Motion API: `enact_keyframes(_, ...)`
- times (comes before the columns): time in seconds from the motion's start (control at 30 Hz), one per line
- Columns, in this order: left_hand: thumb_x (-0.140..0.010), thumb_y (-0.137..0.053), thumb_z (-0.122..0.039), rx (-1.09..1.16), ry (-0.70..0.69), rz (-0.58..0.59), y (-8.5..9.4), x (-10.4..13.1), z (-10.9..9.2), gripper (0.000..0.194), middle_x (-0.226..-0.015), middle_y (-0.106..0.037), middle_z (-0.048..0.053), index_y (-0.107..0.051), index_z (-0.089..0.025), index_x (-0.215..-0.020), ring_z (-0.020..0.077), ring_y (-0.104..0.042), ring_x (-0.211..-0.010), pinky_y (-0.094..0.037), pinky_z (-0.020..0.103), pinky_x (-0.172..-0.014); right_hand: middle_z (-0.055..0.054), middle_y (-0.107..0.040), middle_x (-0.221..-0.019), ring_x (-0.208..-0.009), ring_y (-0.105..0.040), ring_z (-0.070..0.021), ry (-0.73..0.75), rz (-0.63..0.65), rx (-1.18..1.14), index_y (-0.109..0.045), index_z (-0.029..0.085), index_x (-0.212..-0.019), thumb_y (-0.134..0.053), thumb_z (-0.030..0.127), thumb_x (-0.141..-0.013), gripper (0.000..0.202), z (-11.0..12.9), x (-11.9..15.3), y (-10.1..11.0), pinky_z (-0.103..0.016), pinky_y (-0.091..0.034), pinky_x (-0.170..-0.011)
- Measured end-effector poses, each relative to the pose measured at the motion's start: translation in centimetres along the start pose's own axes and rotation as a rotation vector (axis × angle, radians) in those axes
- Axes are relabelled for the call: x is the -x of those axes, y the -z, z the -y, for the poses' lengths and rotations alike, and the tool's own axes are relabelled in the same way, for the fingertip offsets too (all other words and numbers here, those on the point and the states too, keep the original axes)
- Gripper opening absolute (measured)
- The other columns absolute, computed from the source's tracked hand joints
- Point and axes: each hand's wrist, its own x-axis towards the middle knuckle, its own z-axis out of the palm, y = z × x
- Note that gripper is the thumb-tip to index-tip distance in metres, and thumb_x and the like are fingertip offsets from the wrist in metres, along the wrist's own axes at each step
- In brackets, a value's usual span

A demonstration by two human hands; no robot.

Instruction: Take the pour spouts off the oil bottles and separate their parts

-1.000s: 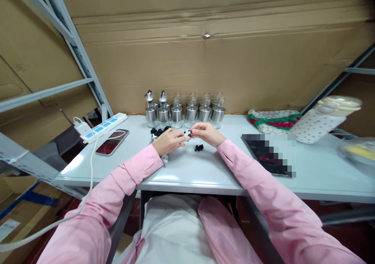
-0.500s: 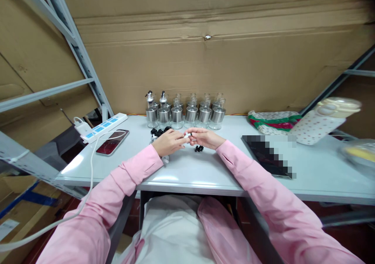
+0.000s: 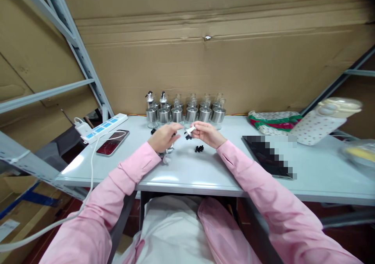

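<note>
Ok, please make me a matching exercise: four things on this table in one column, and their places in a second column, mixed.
Things:
1. phone
2. bottles
3. black caps
4. white spout

Places:
A. in the right hand
B. loose on the table, near the right wrist
C. beside the power strip
D. in a row at the cardboard wall

Pairs: 1-C, 2-D, 3-B, 4-A
</note>
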Motion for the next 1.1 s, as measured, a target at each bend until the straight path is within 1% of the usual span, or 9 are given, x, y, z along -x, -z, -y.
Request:
enact_keyframes(0.07, -0.093, -0.031, -0.025, -0.035, 0.138, -0.083, 1.2, 0.2, 1.0, 0.023, -0.097, -0.061, 0.008, -0.048, -0.014, -0.105, 0.0148, -0.057, -0.085, -0.043, 0.028, -0.08, 0.003, -0.052, -0.055, -0.054, -0.049, -0.007, 0.018, -0.094, -0.048, -0.064, 0.014, -0.077, -0.074, 0.028, -0.062, 0.023, 0.3, -0.1, 0.2, -0.022, -0.043, -0.058)
enact_keyframes(0.17, -0.092, -0.031, -0.023, -0.085, 0.27, -0.069, 2.4, 0.8, 2.9, 0.023, -0.09, -0.062, 0.007, -0.052, -0.015, -0.098, 0.0157, -0.056, -0.084, -0.043, 0.029, -0.079, 0.003, -0.054, -0.057, -0.057, -0.051, -0.0072, 0.021, -0.166, -0.077, -0.064, 0.014, -0.077, -0.075, 0.025, -0.061, 0.023, 0.5, -0.1, 0.5, -0.022, -0.046, -0.062)
enact_keyframes(0.27, -0.091, -0.037, -0.026, -0.111, 0.295, 0.066, 2.2, 1.7, 4.4, 0.022, -0.091, -0.061, 0.007, -0.054, -0.015, -0.097, 0.0177, -0.055, -0.087, -0.043, 0.031, -0.08, 0.003, -0.055, -0.058, -0.058, -0.052, -0.007, 0.014, -0.17, -0.071, -0.063, 0.015, -0.077, -0.075, 0.025, -0.06, 0.023, 0.5, -0.1, 0.4, -0.022, -0.046, -0.062)
enact_keyframes(0.37, -0.089, -0.042, -0.028, -0.132, 0.289, 0.226, 1.0, 2.3, 5.2, 0.023, -0.096, -0.061, 0.008, -0.057, -0.015, -0.1, 0.0199, -0.052, -0.092, -0.042, 0.033, -0.083, 0.003, -0.055, -0.059, -0.058, -0.051, -0.0066, 0.01, -0.157, -0.057, -0.063, 0.015, -0.078, -0.075, 0.026, -0.06, 0.024, 0.3, -0.1, 0.2, -0.021, -0.046, -0.062)
enact_keyframes(0.47, -0.088, -0.045, -0.028, -0.138, 0.307, 0.307, -0.1, 2.7, 5.5, 0.024, -0.1, -0.061, 0.008, -0.058, -0.016, -0.105, 0.0201, -0.051, -0.095, -0.041, 0.034, -0.085, 0.003, -0.056, -0.059, -0.058, -0.052, -0.0065, 0.004, -0.154, -0.053, -0.064, 0.015, -0.078, -0.076, 0.026, -0.059, 0.025, 0.3, -0.1, 0.1, -0.021, -0.046, -0.061)
enact_keyframes(0.67, -0.086, -0.047, -0.023, -0.115, 0.306, 0.314, -0.4, 2.6, 5.3, 0.016, -0.098, -0.06, 0.007, -0.059, -0.017, -0.096, 0.0202, -0.051, -0.094, -0.042, 0.035, -0.085, 0.002, -0.057, -0.061, -0.058, -0.051, -0.0067, 0.003, -0.153, -0.043, -0.065, 0.016, -0.077, -0.075, 0.025, -0.059, 0.023, 0.2, -0.1, 0.2, -0.022, -0.046, -0.062)
enact_keyframes(0.8, -0.086, -0.044, -0.019, -0.035, 0.267, 0.235, -0.1, 2.1, 4.4, 0.015, -0.099, -0.06, 0.007, -0.056, -0.016, -0.095, 0.0194, -0.053, -0.094, -0.042, 0.034, -0.086, 0.003, -0.057, -0.06, -0.058, -0.053, -0.0069, 0.005, -0.122, -0.02, -0.064, 0.017, -0.079, -0.075, 0.027, -0.06, 0.023, 0.1, -0.2, 0.3, -0.022, -0.046, -0.063)
enact_keyframes(0.93, -0.083, -0.04, -0.012, 0.044, 0.276, 0.165, 0.2, 1.6, 3.1, 0.019, -0.092, -0.063, 0.006, -0.054, -0.016, -0.095, 0.0172, -0.058, -0.087, -0.044, 0.031, -0.081, 0.004, -0.057, -0.059, -0.058, -0.055, -0.0071, 0.011, -0.097, 0.012, -0.063, 0.019, -0.08, -0.075, 0.028, -0.061, 0.024, 0.0, -0.2, 0.3, -0.021, -0.046, -0.063)
enact_keyframes(1.1, -0.081, -0.038, -0.013, 0.134, 0.268, 0.114, 0.2, 1.2, 1.8, 0.02, -0.091, -0.063, 0.006, -0.054, -0.015, -0.092, 0.0159, -0.059, -0.087, -0.045, 0.028, -0.081, 0.003, -0.06, -0.063, -0.06, -0.057, -0.0085, 0.01, -0.051, 0.06, -0.063, 0.019, -0.083, -0.076, 0.03, -0.062, 0.027, -0.2, -0.1, 0.2, -0.022, -0.047, -0.063)
